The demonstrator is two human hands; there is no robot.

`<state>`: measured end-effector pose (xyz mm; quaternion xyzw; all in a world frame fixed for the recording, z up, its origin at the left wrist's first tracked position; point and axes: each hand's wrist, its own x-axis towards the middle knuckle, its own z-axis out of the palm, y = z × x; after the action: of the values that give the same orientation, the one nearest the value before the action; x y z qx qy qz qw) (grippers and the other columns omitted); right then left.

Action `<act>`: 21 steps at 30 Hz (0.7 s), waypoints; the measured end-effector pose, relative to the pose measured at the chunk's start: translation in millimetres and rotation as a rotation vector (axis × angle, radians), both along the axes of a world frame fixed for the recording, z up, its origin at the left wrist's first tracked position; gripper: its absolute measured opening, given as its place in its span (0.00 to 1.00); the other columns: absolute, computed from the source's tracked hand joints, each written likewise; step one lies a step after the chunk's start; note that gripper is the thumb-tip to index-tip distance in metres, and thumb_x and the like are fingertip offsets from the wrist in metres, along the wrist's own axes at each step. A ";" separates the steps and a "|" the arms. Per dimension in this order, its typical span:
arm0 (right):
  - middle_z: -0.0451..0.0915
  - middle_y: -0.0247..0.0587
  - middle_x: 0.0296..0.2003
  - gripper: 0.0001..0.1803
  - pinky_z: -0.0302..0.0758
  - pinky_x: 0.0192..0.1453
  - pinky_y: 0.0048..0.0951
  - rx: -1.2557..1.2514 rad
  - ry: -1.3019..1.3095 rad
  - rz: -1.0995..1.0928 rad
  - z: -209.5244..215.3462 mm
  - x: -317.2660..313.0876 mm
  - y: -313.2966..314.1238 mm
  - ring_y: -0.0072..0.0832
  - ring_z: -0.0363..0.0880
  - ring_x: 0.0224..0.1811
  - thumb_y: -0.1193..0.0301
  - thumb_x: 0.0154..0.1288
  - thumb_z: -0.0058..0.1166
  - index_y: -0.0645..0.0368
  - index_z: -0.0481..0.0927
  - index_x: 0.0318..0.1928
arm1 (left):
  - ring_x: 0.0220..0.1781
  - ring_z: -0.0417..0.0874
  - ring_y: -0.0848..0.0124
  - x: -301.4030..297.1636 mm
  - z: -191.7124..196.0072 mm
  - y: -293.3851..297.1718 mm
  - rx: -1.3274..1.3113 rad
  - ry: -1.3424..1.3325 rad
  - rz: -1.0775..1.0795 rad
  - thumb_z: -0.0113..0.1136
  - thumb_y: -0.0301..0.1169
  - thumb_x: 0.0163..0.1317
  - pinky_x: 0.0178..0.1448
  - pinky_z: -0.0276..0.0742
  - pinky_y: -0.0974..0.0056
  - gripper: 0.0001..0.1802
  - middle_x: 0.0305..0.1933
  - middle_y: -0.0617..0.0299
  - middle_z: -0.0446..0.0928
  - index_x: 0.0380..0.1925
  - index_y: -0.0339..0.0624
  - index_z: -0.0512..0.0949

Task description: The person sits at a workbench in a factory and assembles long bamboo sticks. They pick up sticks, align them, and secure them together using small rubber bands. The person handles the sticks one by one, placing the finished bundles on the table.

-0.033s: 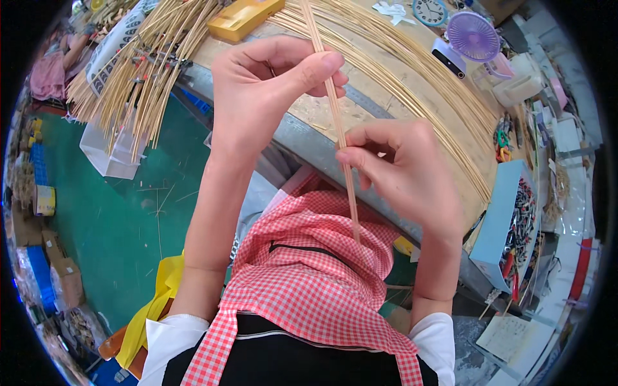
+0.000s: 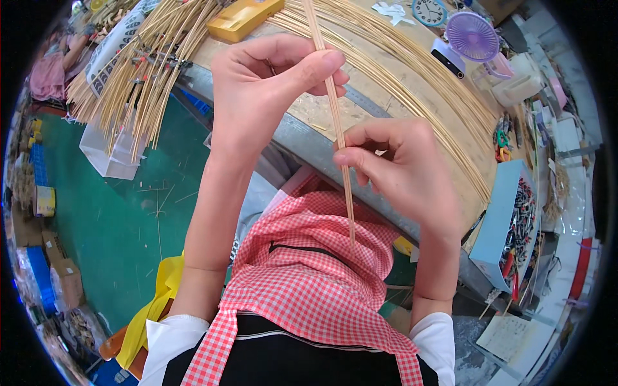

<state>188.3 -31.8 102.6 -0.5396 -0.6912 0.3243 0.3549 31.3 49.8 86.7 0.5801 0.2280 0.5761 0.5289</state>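
Note:
A few thin, pale bamboo strips [image 2: 337, 116] run together in a narrow bundle, slanting from the top edge down over my lap. Pinched between thumb and fingers, their upper part is held by my left hand [image 2: 251, 100]. Lower down, the thumb and forefinger of my right hand [image 2: 412, 170] close on the same strips. The lower tip hangs free in front of my red-and-white checked apron [image 2: 302, 283]. Both hands are above the near edge of the workbench [image 2: 309, 135].
Long bamboo strips [image 2: 412, 96] lie across the bench. A clipped bundle [image 2: 148, 77] overhangs its left end, near a yellow box [image 2: 243, 19]. To the right stand a purple fan [image 2: 472, 36], a white jug [image 2: 518, 80] and a blue box of clips [image 2: 499, 222].
The lower end of the strips has swung slightly left, and my right hand has shifted a little left with it. My left hand stays in place.

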 end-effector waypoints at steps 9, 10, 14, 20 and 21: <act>0.79 0.36 0.19 0.03 0.71 0.21 0.17 -0.025 0.413 -0.086 6.9 -2.6 5.3 0.17 0.76 0.19 0.79 0.53 0.59 0.67 0.82 0.30 | 0.30 0.83 0.69 20.1 30.9 4.0 0.164 -0.063 -0.062 0.61 0.24 0.55 0.37 0.80 0.67 0.08 0.30 0.55 0.81 0.34 0.32 0.80; 0.79 0.37 0.20 0.03 0.71 0.22 0.16 0.033 0.416 -0.123 12.4 -1.4 4.7 0.18 0.76 0.20 0.79 0.54 0.59 0.67 0.82 0.30 | 0.32 0.84 0.68 24.2 33.3 3.6 0.234 -0.115 -0.081 0.61 0.23 0.55 0.38 0.80 0.67 0.09 0.31 0.55 0.81 0.35 0.32 0.80; 0.80 0.43 0.23 0.04 0.72 0.22 0.16 0.304 0.385 -0.212 36.1 11.4 3.7 0.20 0.77 0.20 0.80 0.56 0.57 0.69 0.81 0.32 | 0.36 0.83 0.68 13.1 14.1 -8.6 0.267 0.093 -0.182 0.63 0.20 0.51 0.42 0.80 0.67 0.12 0.35 0.54 0.82 0.38 0.30 0.80; 0.81 0.50 0.27 0.05 0.73 0.22 0.17 0.603 0.251 -0.268 45.9 9.7 -3.5 0.22 0.77 0.20 0.80 0.58 0.56 0.71 0.79 0.34 | 0.32 0.83 0.75 16.6 3.1 -22.9 0.281 0.289 -0.224 0.65 0.20 0.50 0.38 0.80 0.72 0.08 0.28 0.58 0.82 0.32 0.32 0.82; 0.81 0.50 0.27 0.05 0.73 0.22 0.17 0.618 0.241 -0.297 48.8 8.1 -7.9 0.22 0.77 0.20 0.80 0.58 0.56 0.71 0.79 0.34 | 0.31 0.83 0.75 18.1 6.4 -20.7 0.329 0.297 -0.227 0.65 0.19 0.50 0.38 0.80 0.72 0.07 0.28 0.58 0.82 0.31 0.32 0.82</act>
<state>196.3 -39.6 151.4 -0.4591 -0.6239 0.1062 0.6234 49.5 29.0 93.1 0.7585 0.1398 0.4506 0.4494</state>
